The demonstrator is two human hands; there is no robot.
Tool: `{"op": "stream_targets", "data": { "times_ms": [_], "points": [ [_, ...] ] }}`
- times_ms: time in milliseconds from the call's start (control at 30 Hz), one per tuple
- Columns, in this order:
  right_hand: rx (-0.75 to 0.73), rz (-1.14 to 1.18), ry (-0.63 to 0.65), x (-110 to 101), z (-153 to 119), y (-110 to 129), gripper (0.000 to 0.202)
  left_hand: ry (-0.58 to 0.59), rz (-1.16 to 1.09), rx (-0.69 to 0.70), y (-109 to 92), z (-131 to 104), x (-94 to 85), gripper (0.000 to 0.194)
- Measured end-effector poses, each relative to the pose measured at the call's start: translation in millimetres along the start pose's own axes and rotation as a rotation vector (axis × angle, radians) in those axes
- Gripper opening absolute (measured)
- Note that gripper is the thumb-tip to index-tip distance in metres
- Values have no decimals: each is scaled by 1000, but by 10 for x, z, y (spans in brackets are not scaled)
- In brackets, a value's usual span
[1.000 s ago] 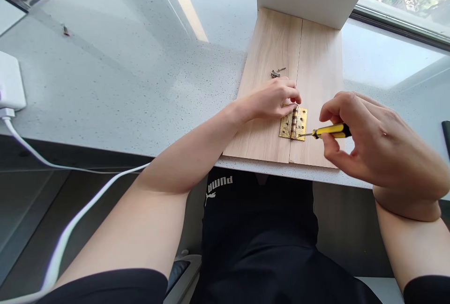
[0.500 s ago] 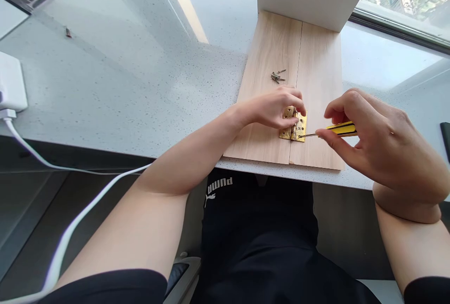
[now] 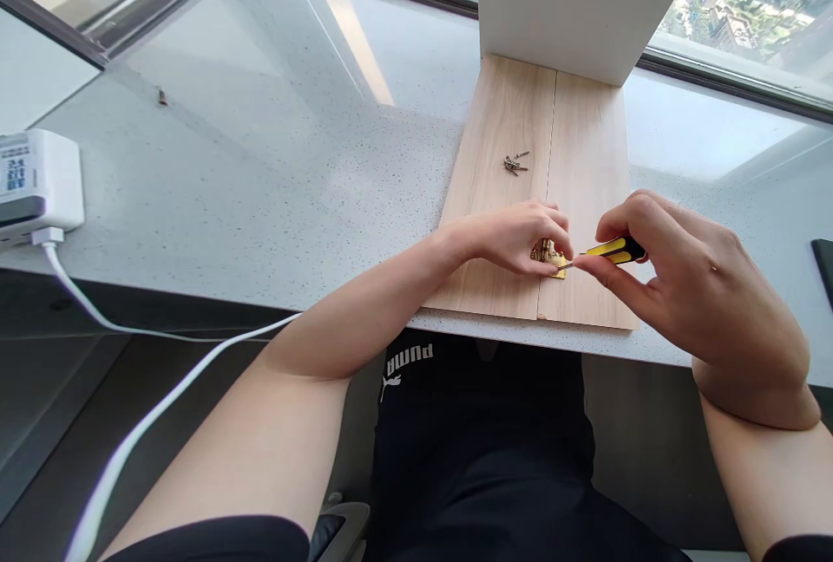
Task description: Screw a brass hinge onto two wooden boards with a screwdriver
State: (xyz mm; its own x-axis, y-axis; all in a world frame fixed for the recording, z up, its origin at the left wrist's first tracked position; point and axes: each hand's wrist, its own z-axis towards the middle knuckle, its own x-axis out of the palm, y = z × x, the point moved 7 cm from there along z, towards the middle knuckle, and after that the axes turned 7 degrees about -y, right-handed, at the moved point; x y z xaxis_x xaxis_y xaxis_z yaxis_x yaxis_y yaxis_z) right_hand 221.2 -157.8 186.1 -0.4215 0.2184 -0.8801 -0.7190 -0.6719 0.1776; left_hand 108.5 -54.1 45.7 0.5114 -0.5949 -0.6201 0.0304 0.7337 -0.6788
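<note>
A brass-coloured hinge [image 3: 560,272] lies across the seam between two pale wooden boards, near their front end. My left hand [image 3: 517,237] rests over the hinge, thumb and fingers curled onto it and covering most of the plate. In my right hand [image 3: 703,284] is a yellow and black screwdriver [image 3: 606,251], held between thumb and fingers. Its thin shaft points left, and the tip meets the hinge beside my left fingertips. Whether a screw sits under the tip is hidden. Farther back on the left board [image 3: 498,115] is a small pile of screws [image 3: 514,165].
A white box-like block [image 3: 553,7] stands on the boards' far end, by the window. The speckled counter [image 3: 325,163] carries a white charger [image 3: 62,180] with a cable, a small brownish object [image 3: 162,97] and a dark object [image 3: 823,267] at right.
The screwdriver tip has moved left to my left fingertips, and its handle now tilts up more. My left fingers have closed in over the hinge. The whole view has shifted slightly.
</note>
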Motion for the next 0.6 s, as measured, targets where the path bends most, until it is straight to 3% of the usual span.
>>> {"op": "stream_targets", "data": {
  "times_ms": [167, 300, 467, 533, 600],
  "points": [
    [3, -22, 32, 69, -4, -15, 10, -13, -14, 29, 18, 0, 13, 8],
    [107, -157, -15, 57, -10, -112, 22, -13, 6, 22, 27, -5, 15, 8],
    [-5, -59, 46, 59, 13, -12, 13, 17, 8, -10, 1, 2, 6, 9],
    [-33, -56, 42, 53, 12, 11, 20, 6, 10, -4, -7, 3, -12, 6],
    [-29, -79, 21, 49, 11, 3, 16, -3, 9, 7, -5, 1, -24, 4]
  ]
}}
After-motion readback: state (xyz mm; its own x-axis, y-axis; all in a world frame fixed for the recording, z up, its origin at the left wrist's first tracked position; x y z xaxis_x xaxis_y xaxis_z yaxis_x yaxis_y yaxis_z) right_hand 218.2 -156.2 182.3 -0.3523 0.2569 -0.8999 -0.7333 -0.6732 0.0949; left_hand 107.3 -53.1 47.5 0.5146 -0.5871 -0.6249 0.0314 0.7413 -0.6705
